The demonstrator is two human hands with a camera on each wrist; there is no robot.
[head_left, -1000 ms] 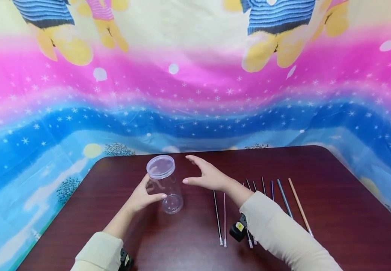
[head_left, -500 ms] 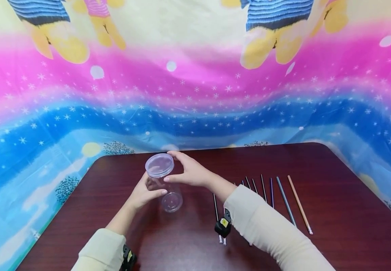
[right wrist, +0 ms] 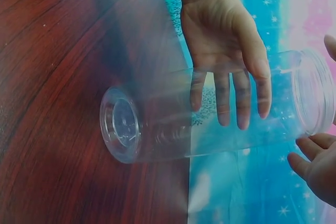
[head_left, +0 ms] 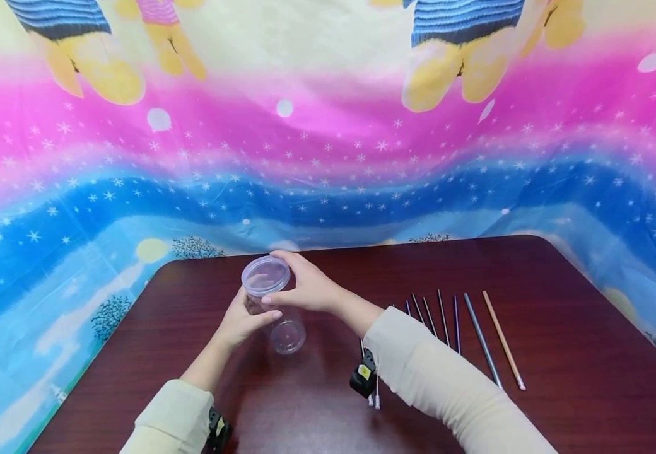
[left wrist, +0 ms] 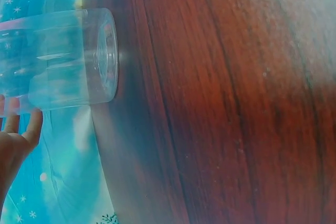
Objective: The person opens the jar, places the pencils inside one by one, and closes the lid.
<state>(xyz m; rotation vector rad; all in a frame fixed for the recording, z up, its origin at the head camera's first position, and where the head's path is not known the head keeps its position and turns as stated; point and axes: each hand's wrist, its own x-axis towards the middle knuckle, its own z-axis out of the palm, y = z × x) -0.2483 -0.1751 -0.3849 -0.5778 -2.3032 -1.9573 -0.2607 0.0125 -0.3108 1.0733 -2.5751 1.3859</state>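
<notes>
A clear plastic jar (head_left: 289, 335) with a see-through lid (head_left: 266, 275) stands upright or nearly so on the table, left of the middle in the head view. My left hand (head_left: 240, 320) grips its side, thumb in front and fingers behind the wall. In the right wrist view, those left-hand fingers (right wrist: 242, 100) show through the jar. At the top, my right hand (head_left: 312, 287) holds the lid's rim between the thumb in front and a finger behind. The left wrist view catches the jar's base (left wrist: 107, 55) and fingertips against its wall.
Several pencils lie side by side on the dark red-brown table (head_left: 578, 328), among them a tan pencil (head_left: 503, 340) and a grey-blue pencil (head_left: 482, 337). My right sleeve (head_left: 447, 378) covers part of them. A printed cloth (head_left: 328, 157) hangs behind the table.
My right hand has moved left from beside the jar to its top and closed on the lid. The left hand keeps its grip, and the jar stays almost where it was.
</notes>
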